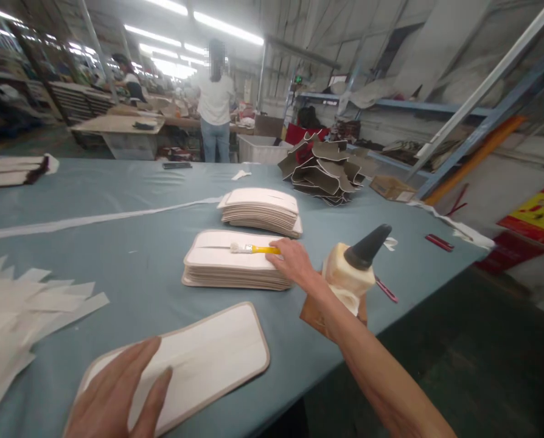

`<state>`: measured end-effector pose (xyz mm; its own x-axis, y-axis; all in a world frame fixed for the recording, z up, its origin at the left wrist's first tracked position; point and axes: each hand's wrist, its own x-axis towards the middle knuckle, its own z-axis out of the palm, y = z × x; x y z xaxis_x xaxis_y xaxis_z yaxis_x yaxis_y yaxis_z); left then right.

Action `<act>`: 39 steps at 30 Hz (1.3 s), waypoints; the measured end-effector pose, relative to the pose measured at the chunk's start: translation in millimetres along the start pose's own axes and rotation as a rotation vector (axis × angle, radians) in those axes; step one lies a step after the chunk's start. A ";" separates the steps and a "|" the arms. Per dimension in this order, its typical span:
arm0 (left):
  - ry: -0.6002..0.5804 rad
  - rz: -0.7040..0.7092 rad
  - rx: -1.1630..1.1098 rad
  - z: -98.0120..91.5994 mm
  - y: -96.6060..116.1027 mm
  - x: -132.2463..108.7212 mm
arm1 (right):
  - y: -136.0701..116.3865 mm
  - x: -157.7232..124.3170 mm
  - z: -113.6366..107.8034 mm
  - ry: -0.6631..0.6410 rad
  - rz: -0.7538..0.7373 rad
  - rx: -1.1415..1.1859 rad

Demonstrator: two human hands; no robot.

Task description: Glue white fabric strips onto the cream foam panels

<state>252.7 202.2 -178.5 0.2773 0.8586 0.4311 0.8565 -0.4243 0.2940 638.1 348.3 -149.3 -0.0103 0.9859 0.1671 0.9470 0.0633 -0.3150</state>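
Single panel (221,356): flat, off-white, matte face, rounded corners, tan border; lying aslant by near edge of table (157,274). Beyond it, near stack (235,278) of similar panels, layered tan edges, slit visible on top face. Behind that, far stack (260,213), slightly bowed, toward far edge. Brush (254,249): yellow handle, metal-looking band, pale bristles, flat on near stack. Bottle (345,267): cream, boxy, translucent-looking, black cone nozzle (367,246), tilted, on brown block (315,313) near right-hand edge of table. Pale strips (39,304): thin, straight-cut, fanned in loose pile at left side. Dark sheets (324,173): stiff-looking, wavy, pale-edged, heaped near far right.

Left hand (121,386): fingers loosely spread, thumb apart, over single panel's left part; contact unclear. Right hand (292,261): fingers bent, close together, at handle end of brush, over near stack's right end; gripping or only touching, cannot tell.
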 end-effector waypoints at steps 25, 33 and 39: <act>-0.071 0.151 0.113 101.8 56.5 162.5 | -21.7 53.6 -10.1 -0.099 0.074 0.882; -0.033 0.114 0.009 108.9 46.2 161.9 | -72.4 76.2 18.9 0.308 0.168 1.123; -0.065 0.075 -0.019 107.5 48.4 162.1 | -122.9 85.4 55.4 0.243 0.175 1.018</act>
<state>386.0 351.8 -186.1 0.3682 0.8408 0.3968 0.8239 -0.4929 0.2798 503.0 433.4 -148.1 0.2710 0.9436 0.1901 0.2122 0.1341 -0.9680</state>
